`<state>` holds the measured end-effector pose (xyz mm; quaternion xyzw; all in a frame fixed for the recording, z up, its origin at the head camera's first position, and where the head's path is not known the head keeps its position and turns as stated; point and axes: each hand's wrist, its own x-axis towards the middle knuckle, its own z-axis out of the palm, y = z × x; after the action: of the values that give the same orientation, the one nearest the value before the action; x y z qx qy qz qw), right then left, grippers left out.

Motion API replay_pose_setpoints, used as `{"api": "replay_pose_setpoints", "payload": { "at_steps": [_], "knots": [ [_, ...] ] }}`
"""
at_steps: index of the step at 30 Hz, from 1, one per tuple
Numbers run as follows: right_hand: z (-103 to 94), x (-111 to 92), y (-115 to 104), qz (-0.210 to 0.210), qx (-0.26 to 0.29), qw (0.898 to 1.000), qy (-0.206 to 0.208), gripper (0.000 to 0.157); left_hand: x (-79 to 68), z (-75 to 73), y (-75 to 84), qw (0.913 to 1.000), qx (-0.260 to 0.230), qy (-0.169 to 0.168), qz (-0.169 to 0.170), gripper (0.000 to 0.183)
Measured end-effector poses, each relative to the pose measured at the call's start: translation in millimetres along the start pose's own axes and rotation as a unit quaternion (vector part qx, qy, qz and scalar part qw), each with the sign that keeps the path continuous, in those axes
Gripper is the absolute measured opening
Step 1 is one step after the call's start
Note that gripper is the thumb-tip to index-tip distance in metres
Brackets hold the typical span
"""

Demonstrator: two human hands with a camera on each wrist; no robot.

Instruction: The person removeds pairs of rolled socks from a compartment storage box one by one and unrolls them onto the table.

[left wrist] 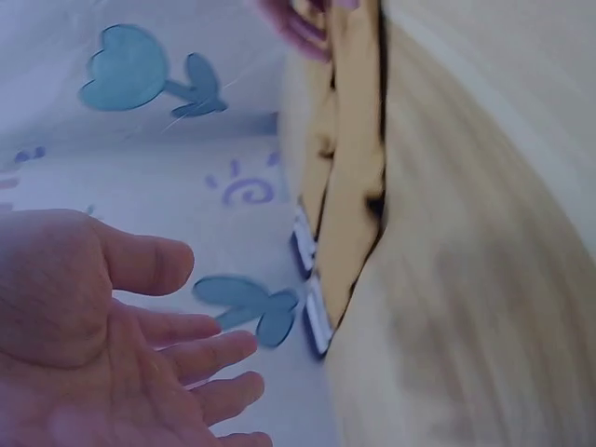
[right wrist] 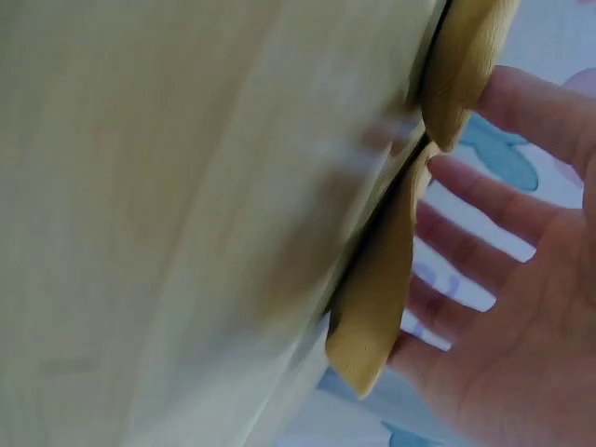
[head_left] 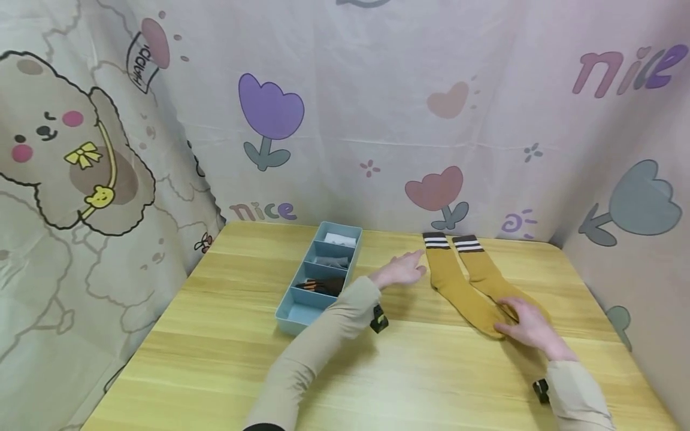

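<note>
Two mustard-yellow socks with dark, white-striped cuffs lie flat side by side on the table, cuffs toward the back. The left sock (head_left: 458, 287) and the right sock (head_left: 487, 266) have their toes toward the front right. My right hand (head_left: 525, 326) is over the toe ends; in the right wrist view its thumb (right wrist: 535, 112) touches one sock toe and the spread fingers touch the other. My left hand (head_left: 402, 269) hovers just left of the left sock's cuff, holding nothing. Its fingers (left wrist: 219, 354) are spread and loosely extended in the left wrist view.
A blue divided box (head_left: 291, 326) stands left of the socks, under the left forearm's far side. Its compartments hold a white folded item (head_left: 339, 240), a grey item (head_left: 331, 261) and a dark brown, orange-striped item (head_left: 331, 287). A printed curtain (head_left: 345, 120) hangs behind the wooden table (head_left: 215, 311).
</note>
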<state>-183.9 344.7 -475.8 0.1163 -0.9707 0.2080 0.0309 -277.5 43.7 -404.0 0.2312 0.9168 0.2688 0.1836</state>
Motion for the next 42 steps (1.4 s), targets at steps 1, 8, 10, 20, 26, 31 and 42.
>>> {"api": "replay_pose_setpoints", "payload": {
  "at_steps": [1,8,10,20,26,31,42],
  "knots": [
    [-0.7,0,3,-0.003,0.004,1.0,-0.003,0.06,-3.9,-4.6,-2.9,1.0,-0.004,0.001,0.003,0.059],
    [-9.7,6,15,-0.036,-0.001,0.999,-0.004,0.059,-34.1,-29.2,-24.6,0.9989,-0.029,0.019,0.031,0.059],
    [-12.2,6,14,-0.031,-0.001,0.999,-0.009,0.06,-45.1,-35.7,-32.0,0.9981,-0.044,0.019,0.039,0.059],
    [-21.5,13,-8,-0.034,0.007,0.999,0.002,0.059,-113.3,-73.1,-90.1,0.9949,-0.057,0.077,0.031,0.061],
    [-21.4,25,-24,-0.068,0.023,0.997,0.029,0.057,-137.3,-86.2,-137.2,0.9818,-0.118,0.148,-0.004,0.058],
    [-7.5,40,-33,-0.118,0.083,0.988,0.054,0.054,-145.6,-85.2,-167.5,0.9696,-0.159,0.186,-0.002,0.05],
    [10.6,68,-61,-0.114,0.199,0.973,-0.02,0.058,-154.9,-75.9,-199.8,0.9637,-0.18,0.194,-0.039,0.05]
  ]
}}
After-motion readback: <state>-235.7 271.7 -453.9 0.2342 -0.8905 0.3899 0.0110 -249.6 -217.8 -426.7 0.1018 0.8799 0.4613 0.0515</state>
